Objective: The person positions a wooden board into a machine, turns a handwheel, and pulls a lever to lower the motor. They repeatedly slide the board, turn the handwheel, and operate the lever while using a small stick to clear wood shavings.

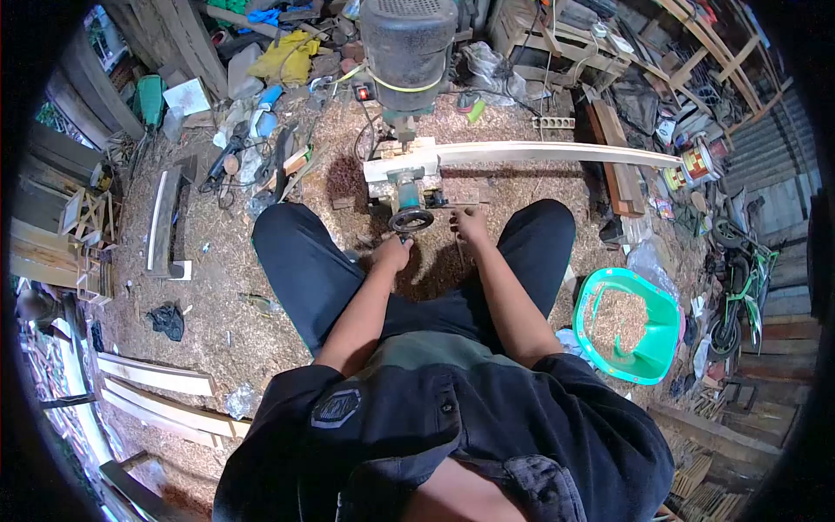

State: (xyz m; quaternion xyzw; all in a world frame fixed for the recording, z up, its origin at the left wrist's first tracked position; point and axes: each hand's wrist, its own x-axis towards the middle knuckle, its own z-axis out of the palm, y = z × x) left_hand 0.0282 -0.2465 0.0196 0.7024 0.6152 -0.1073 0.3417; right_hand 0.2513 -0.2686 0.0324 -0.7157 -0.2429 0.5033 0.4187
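Observation:
Between my knees stands a bench machine with a large dark motor housing above and a round handwheel at its near side. My left hand is closed at the wheel's near rim, around its small dark handle. A long pale wooden board lies crosswise in the machine under the head, its right part reaching far out to the side. My right hand is right of the wheel, just below the board, fingers curled by a thin dark lever. What lies inside those fingers is hidden.
A green plastic tub with shavings inside stands at the right. Tin cans are by the board's far end. Several boards lie at the lower left. A yellow bag and clutter fill the back left. Wood shavings cover the floor.

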